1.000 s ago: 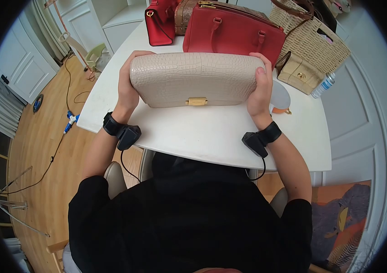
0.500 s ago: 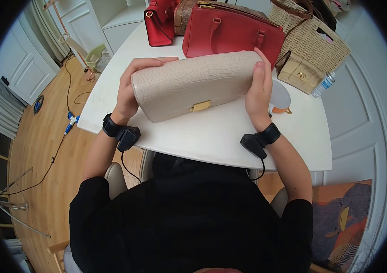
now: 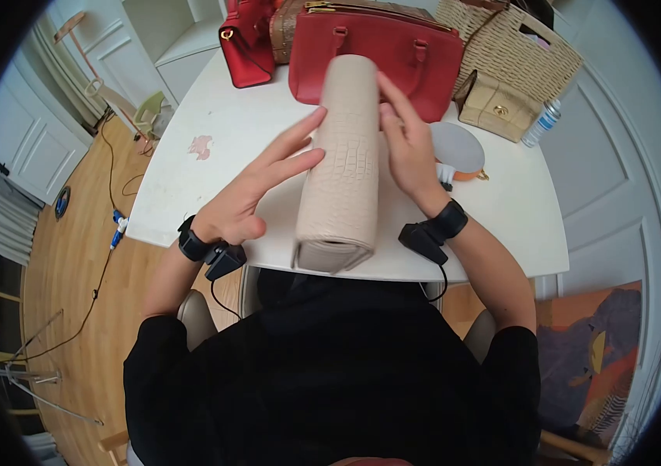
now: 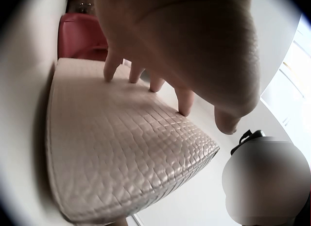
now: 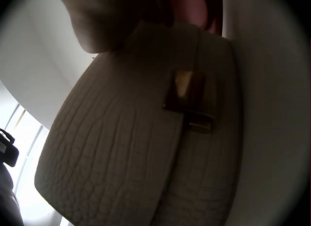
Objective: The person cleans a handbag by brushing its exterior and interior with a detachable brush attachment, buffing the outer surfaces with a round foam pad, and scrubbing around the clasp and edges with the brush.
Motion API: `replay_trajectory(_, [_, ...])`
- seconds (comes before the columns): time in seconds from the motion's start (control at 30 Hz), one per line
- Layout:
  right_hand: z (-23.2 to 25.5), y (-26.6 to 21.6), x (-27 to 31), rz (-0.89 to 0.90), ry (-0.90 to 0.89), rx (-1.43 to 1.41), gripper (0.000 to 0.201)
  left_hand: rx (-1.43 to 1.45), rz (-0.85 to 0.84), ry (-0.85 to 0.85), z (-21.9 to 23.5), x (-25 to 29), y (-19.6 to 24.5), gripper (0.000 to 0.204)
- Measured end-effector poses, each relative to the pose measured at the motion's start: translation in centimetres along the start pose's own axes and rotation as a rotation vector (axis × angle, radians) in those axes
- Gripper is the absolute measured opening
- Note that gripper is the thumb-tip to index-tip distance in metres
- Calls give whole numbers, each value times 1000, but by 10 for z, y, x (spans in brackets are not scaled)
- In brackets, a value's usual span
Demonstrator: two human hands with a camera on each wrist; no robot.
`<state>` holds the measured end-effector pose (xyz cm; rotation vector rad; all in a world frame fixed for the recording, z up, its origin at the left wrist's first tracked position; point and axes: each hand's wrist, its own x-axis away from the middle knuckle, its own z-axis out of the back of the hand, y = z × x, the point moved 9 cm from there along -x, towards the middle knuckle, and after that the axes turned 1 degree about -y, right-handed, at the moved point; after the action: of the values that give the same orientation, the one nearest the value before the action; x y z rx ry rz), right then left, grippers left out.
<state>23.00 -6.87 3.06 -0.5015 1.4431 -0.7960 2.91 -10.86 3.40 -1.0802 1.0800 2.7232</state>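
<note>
A cream crocodile-textured handbag (image 3: 342, 155) stands turned end-on over the white table (image 3: 260, 256), its near end toward the person. Its gold clasp (image 5: 194, 94) shows in the right wrist view, on the side facing the right hand. My left hand (image 3: 249, 194) touches the opposite side with spread, fairly straight fingertips, the thumb held off the bag. Along the clasp side, toward its far end, my right hand (image 3: 412, 151) lies with extended fingers against the bag.
A red handbag (image 3: 377, 66) stands behind the cream bag, with a smaller red bag (image 3: 249, 46) to its left. Farther right are a woven straw bag (image 3: 513, 46), a gold bag (image 3: 497, 107) and a spray can (image 3: 541, 124). A grey round pouch (image 3: 458, 147) lies beside the right hand.
The cream handbag has swung from crosswise to end-on, its clasp side now facing right. My left hand has let go of its end and moved onto its side.
</note>
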Motion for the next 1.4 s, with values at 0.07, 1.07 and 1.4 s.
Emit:
replay_trajectory(0.07, [-4, -6, 5, -40, -84, 90, 44, -329, -64, 43, 5, -2, 10, 87])
replay_trajectory(1.07, [132, 44, -46, -344, -369, 999, 78, -1208, 497, 151, 65, -50, 24, 73])
replay_trajectory(1.4, [147, -37, -48, 164, 569, 117, 28, -747, 653, -310, 60, -69, -3, 67])
